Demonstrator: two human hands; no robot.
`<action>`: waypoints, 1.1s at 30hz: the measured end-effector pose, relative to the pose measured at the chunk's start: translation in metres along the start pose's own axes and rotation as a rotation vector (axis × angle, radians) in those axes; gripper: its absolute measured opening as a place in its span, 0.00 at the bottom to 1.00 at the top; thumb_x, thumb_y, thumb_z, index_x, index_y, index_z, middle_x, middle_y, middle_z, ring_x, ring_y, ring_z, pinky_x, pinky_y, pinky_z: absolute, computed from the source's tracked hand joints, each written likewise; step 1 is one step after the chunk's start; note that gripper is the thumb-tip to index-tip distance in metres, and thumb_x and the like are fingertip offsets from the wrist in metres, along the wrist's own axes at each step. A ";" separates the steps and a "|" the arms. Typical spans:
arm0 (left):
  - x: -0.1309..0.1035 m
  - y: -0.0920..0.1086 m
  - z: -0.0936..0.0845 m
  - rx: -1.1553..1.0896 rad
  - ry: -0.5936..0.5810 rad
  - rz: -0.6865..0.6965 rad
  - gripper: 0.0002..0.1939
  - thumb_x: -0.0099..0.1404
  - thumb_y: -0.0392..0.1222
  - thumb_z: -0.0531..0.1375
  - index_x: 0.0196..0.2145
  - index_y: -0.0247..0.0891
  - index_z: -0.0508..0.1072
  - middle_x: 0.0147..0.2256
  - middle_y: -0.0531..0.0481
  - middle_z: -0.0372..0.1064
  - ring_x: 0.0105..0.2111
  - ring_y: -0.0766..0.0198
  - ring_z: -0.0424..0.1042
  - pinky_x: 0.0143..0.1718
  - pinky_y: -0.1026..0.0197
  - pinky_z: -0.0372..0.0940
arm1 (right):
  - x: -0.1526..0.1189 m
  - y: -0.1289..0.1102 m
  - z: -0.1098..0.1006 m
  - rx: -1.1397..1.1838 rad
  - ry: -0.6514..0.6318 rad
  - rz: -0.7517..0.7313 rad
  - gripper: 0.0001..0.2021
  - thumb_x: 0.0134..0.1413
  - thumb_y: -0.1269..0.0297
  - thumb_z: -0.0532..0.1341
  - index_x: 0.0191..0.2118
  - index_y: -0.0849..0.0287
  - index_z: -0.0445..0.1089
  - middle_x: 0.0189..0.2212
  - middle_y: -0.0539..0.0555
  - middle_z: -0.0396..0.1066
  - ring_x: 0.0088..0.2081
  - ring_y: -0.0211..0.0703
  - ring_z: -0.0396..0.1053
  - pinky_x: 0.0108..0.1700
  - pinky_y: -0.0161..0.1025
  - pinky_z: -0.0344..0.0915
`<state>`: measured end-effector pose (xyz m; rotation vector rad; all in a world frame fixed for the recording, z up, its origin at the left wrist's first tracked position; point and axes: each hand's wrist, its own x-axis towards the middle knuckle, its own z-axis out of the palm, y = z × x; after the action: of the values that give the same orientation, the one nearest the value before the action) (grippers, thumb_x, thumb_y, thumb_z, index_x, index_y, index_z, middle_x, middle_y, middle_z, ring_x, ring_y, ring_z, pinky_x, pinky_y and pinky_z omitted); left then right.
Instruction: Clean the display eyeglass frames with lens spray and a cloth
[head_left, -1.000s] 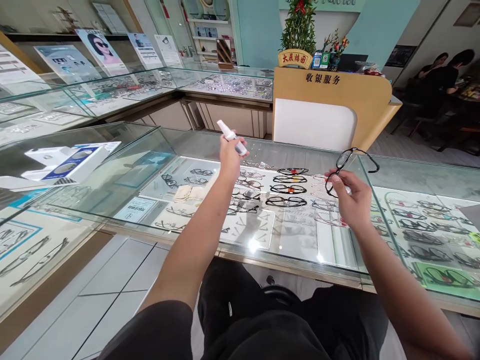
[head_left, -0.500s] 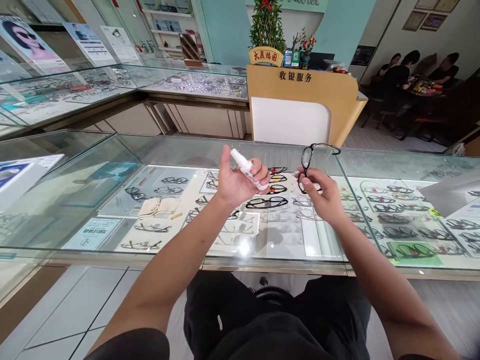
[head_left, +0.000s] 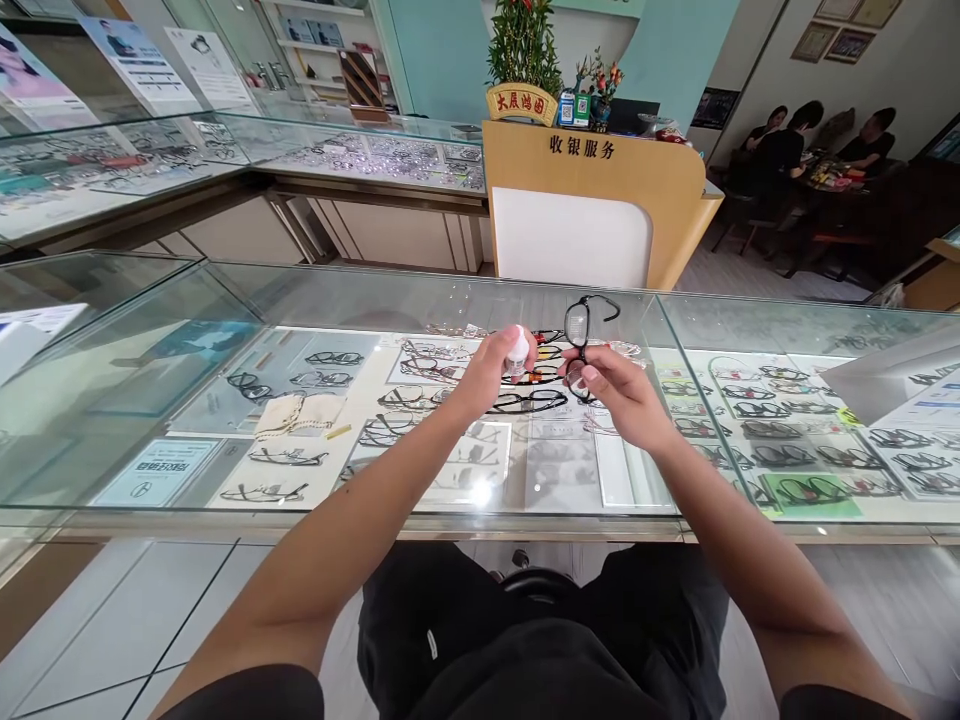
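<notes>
Bottle [head_left: 518, 352] wrapped in my left hand [head_left: 487, 372] had moved nearer the glasses [head_left: 580, 349] my right hand [head_left: 627, 396] pinched, leaving the 2 close, mid-frame.

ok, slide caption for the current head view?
Left hand grips a white bottle, right hand holds black-framed glasses, over a glass display case.

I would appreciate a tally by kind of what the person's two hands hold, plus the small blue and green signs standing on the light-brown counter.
White plastic bottle, left hand: 1
Black-framed eyeglasses, right hand: 1
Small rectangular blue sign: 1
Small rectangular green sign: 1
Total: 4
</notes>
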<state>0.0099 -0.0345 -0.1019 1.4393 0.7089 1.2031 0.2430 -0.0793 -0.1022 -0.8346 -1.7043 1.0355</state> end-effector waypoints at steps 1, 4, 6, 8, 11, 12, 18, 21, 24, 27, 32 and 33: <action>-0.001 -0.003 0.001 0.068 0.031 0.016 0.37 0.70 0.79 0.55 0.27 0.42 0.73 0.26 0.47 0.65 0.26 0.60 0.61 0.28 0.55 0.57 | -0.001 -0.001 0.001 0.013 -0.023 0.009 0.20 0.73 0.40 0.63 0.52 0.51 0.77 0.48 0.56 0.83 0.48 0.48 0.79 0.54 0.48 0.74; -0.004 -0.006 0.004 0.215 0.054 0.039 0.34 0.74 0.75 0.53 0.28 0.42 0.71 0.28 0.48 0.66 0.27 0.60 0.61 0.31 0.54 0.56 | -0.002 -0.004 0.005 0.028 -0.075 0.029 0.21 0.73 0.39 0.63 0.53 0.50 0.78 0.48 0.57 0.83 0.48 0.49 0.78 0.54 0.49 0.73; -0.007 -0.004 0.005 0.280 0.045 0.052 0.34 0.74 0.75 0.52 0.28 0.42 0.71 0.28 0.49 0.66 0.28 0.60 0.61 0.32 0.54 0.56 | -0.002 -0.004 0.007 0.037 -0.105 0.032 0.21 0.73 0.39 0.63 0.53 0.50 0.79 0.48 0.56 0.83 0.49 0.50 0.78 0.54 0.49 0.73; -0.008 -0.001 0.007 0.309 0.037 0.055 0.35 0.74 0.76 0.52 0.29 0.42 0.70 0.28 0.49 0.67 0.28 0.59 0.61 0.34 0.54 0.57 | -0.002 -0.003 0.009 0.053 -0.131 0.030 0.20 0.74 0.40 0.63 0.51 0.50 0.79 0.47 0.56 0.82 0.50 0.49 0.78 0.54 0.48 0.72; -0.009 0.000 0.008 0.330 0.010 0.047 0.35 0.74 0.78 0.52 0.30 0.42 0.70 0.29 0.49 0.68 0.29 0.59 0.62 0.35 0.53 0.58 | -0.002 -0.003 0.010 0.073 -0.152 0.029 0.18 0.75 0.42 0.63 0.50 0.51 0.79 0.47 0.56 0.82 0.48 0.48 0.77 0.54 0.47 0.72; -0.009 -0.001 0.008 0.332 -0.001 0.044 0.35 0.74 0.78 0.53 0.30 0.42 0.70 0.29 0.49 0.68 0.30 0.58 0.63 0.35 0.54 0.58 | -0.002 -0.002 0.011 0.079 -0.155 0.029 0.18 0.75 0.43 0.63 0.50 0.51 0.79 0.47 0.56 0.82 0.48 0.47 0.77 0.54 0.47 0.72; -0.008 -0.004 0.006 0.331 0.002 0.058 0.36 0.73 0.79 0.53 0.31 0.42 0.70 0.30 0.48 0.67 0.31 0.58 0.64 0.35 0.54 0.59 | -0.003 -0.003 0.012 0.077 -0.159 0.036 0.20 0.74 0.40 0.63 0.52 0.51 0.79 0.48 0.56 0.83 0.49 0.48 0.78 0.55 0.48 0.74; -0.009 -0.002 0.007 0.327 -0.016 0.048 0.36 0.73 0.80 0.53 0.32 0.43 0.70 0.30 0.48 0.67 0.31 0.57 0.63 0.35 0.54 0.58 | -0.002 -0.003 0.010 0.082 -0.131 0.035 0.21 0.73 0.38 0.63 0.51 0.51 0.80 0.47 0.56 0.83 0.48 0.49 0.78 0.55 0.49 0.75; -0.011 -0.003 0.009 0.355 -0.059 0.028 0.36 0.72 0.81 0.54 0.32 0.42 0.69 0.31 0.49 0.67 0.32 0.57 0.62 0.36 0.54 0.57 | 0.001 -0.002 0.007 0.125 -0.064 0.030 0.21 0.71 0.37 0.65 0.51 0.50 0.80 0.48 0.55 0.83 0.47 0.48 0.79 0.55 0.49 0.75; -0.013 -0.007 0.011 0.399 -0.113 0.016 0.35 0.74 0.78 0.54 0.34 0.41 0.71 0.31 0.50 0.65 0.32 0.58 0.61 0.37 0.55 0.55 | 0.003 -0.001 0.005 0.154 0.017 0.063 0.22 0.68 0.36 0.67 0.50 0.48 0.81 0.51 0.54 0.83 0.47 0.48 0.79 0.56 0.49 0.75; -0.015 -0.016 0.009 0.420 -0.158 0.024 0.30 0.78 0.72 0.54 0.36 0.42 0.75 0.31 0.51 0.62 0.32 0.58 0.59 0.38 0.55 0.53 | 0.005 0.001 0.004 0.152 0.085 0.080 0.23 0.66 0.34 0.67 0.50 0.48 0.81 0.47 0.53 0.82 0.44 0.48 0.76 0.54 0.48 0.74; -0.015 -0.016 0.009 0.418 -0.166 0.023 0.30 0.78 0.71 0.54 0.37 0.42 0.76 0.31 0.51 0.62 0.33 0.58 0.60 0.38 0.55 0.53 | 0.006 0.002 0.004 0.157 0.086 0.078 0.23 0.67 0.35 0.67 0.50 0.48 0.82 0.47 0.53 0.82 0.43 0.47 0.75 0.53 0.48 0.73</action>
<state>0.0162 -0.0470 -0.1205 1.8722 0.8627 0.9727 0.2373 -0.0749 -0.1027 -0.8373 -1.5079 1.1541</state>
